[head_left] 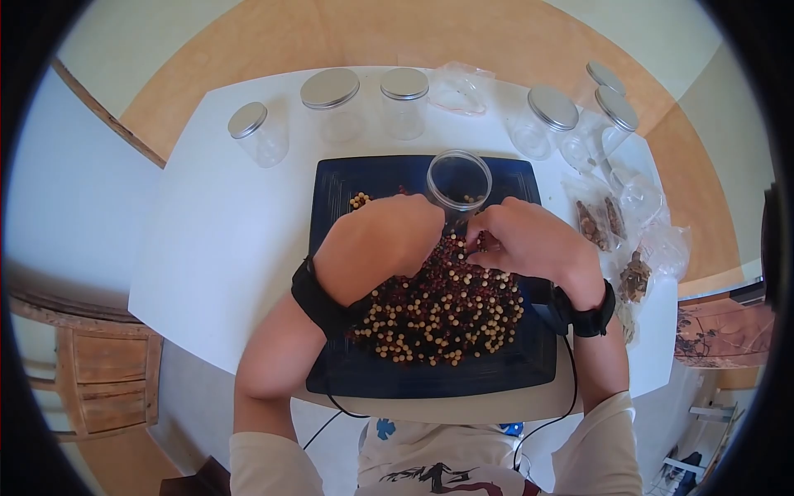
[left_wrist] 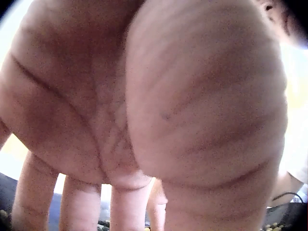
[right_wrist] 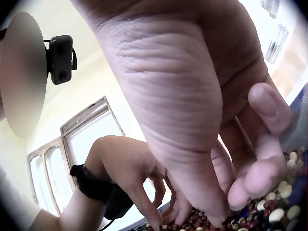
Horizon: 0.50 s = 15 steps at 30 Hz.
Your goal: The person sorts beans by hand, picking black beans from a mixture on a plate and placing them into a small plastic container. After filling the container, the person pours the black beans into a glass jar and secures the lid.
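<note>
A heap of mixed beans point(head_left: 438, 322), cream, dark red and black, spreads over a dark blue tray point(head_left: 430, 380). My left hand point(head_left: 385, 240) reaches down over the heap from the left, palm down; in the right wrist view its fingertips are right at the beans. On the right, my right hand point(head_left: 533, 244) has bent fingers point(right_wrist: 262, 178) and a thumb low at the beans, a gap showing between thumb and forefinger in the head view. A clear lidless jar point(head_left: 459, 202) stands on the tray just beyond both hands, its lower part partly hidden.
Several clear jars with silver lids point(head_left: 405, 83) stand along the white table's point(head_left: 223, 223) far side. Clear bags point(head_left: 653, 198), some with brown dried pieces, lie at the right. Cables point(head_left: 571, 388) run from the wrist cameras over the tray's near edge.
</note>
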{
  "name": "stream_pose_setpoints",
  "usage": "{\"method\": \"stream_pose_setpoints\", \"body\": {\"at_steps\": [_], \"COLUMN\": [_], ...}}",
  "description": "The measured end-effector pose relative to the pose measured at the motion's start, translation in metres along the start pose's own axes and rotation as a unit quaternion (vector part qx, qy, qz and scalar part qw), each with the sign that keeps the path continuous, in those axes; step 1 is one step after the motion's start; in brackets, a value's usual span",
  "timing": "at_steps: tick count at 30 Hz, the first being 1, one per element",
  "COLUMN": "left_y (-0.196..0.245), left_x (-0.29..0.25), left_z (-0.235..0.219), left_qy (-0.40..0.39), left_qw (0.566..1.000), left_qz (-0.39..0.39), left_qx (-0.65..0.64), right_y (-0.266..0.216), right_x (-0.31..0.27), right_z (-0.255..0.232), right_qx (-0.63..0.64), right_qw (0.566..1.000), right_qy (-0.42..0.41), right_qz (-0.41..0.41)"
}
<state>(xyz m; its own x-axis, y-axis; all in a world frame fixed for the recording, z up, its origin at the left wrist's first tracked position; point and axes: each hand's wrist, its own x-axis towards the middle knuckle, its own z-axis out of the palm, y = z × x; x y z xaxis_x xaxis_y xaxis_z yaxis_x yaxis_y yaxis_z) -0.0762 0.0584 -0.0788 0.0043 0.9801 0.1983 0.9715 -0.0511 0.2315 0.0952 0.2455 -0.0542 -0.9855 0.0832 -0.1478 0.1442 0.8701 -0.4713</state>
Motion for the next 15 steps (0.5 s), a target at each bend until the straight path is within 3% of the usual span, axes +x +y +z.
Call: {"method": "stream_pose_setpoints", "body": {"at_steps": [10,13,15], "left_y": [0.006,0.005,0.006], "left_x": [-0.001,-0.001,-0.001], "left_z": [0.003,0.007,0.005], "left_qy": [0.028,0.026,0.026], "left_qw": [0.999,0.999,0.999], "left_qz": [0.012,0.016,0.012], "left_qx": [0.032,0.031,0.031], "right_y": [-0.002,-0.011,-0.023], "right_x": [-0.002,-0.008,-0.013], "right_z": [-0.009,-0.026,-0.039], "right_qx": [0.006,0.072,0.131], "right_qw": [0.999,0.995,0.991], "right_qy": [-0.036,-0.06,-0.031], "right_qz": [0.007,-0.022,-0.024]}}
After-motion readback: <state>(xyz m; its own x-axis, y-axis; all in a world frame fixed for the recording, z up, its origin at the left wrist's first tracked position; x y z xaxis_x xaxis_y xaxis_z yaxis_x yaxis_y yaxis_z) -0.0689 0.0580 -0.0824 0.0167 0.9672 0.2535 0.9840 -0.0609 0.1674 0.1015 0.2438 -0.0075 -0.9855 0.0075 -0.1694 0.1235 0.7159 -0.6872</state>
